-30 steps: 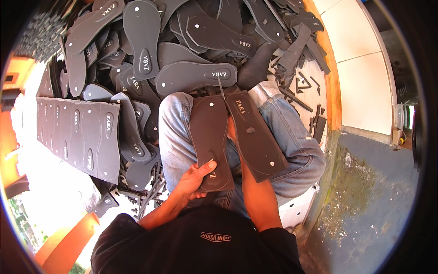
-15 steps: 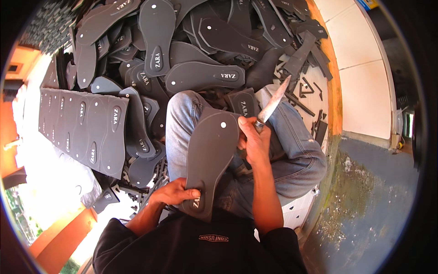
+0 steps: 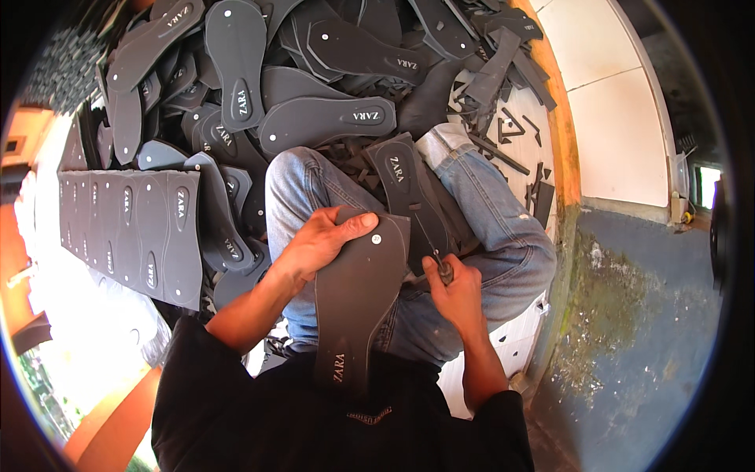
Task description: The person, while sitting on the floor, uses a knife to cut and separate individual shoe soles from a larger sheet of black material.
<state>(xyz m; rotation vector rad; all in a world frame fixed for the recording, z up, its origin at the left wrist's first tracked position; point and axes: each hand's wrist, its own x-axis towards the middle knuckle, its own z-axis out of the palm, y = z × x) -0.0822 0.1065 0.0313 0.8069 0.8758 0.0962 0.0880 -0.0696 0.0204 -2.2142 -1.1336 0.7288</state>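
My left hand (image 3: 324, 245) grips the far end of a dark grey sandal sole piece (image 3: 350, 295), thumb on top beside a small white dot. A squared corner stands at this end, outside a curved outline, and the near end reaches my shirt. My right hand (image 3: 458, 297) is closed around the dark handle of a knife (image 3: 446, 272). Its blade points away and to the left, seen nearly edge-on, just right of the sole piece. Beyond the blade, another sole piece (image 3: 399, 177) lies between my bent legs.
A heap of cut grey soles (image 3: 326, 122) spreads in front of me. At left lies a sheet marked with several sole outlines (image 3: 134, 228). Thin offcuts (image 3: 503, 153) are scattered beside my right leg, near an orange-brown edge (image 3: 568, 118). A stained grey floor (image 3: 629, 315) lies at right.
My left hand has gone from the near end to the far end of the held piece, which now shows a squared corner instead of a rounded end. My right hand lowered the knife toward me.
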